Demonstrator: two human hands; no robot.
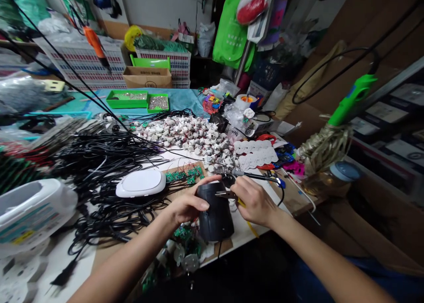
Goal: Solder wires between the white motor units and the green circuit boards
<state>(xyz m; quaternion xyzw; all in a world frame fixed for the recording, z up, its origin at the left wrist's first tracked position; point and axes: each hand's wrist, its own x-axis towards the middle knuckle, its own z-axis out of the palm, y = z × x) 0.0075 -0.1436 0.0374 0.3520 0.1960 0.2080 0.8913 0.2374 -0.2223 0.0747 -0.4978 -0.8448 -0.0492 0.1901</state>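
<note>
My left hand (187,204) is wrapped round the side of a black, roughly cylindrical housing (217,217), thumb on its near face and index finger along the top edge. A short black cable hangs below the housing. My right hand (254,200) is closed on a pair of pliers (226,194) with yellow handles. Their metal jaws lie across the upper face of the housing; whether they grip anything there I cannot tell. Just behind the hands are small green circuit boards (190,176) and a soldering-iron-like rod (253,175).
A heap of small white parts (195,137) covers the middle of the table. Black cables (112,161), a white oval case (141,183) and a white tub (35,214) are at left. Green trays (127,100) stand behind. An orange screwdriver (94,42) and a green tool (353,100) hang overhead.
</note>
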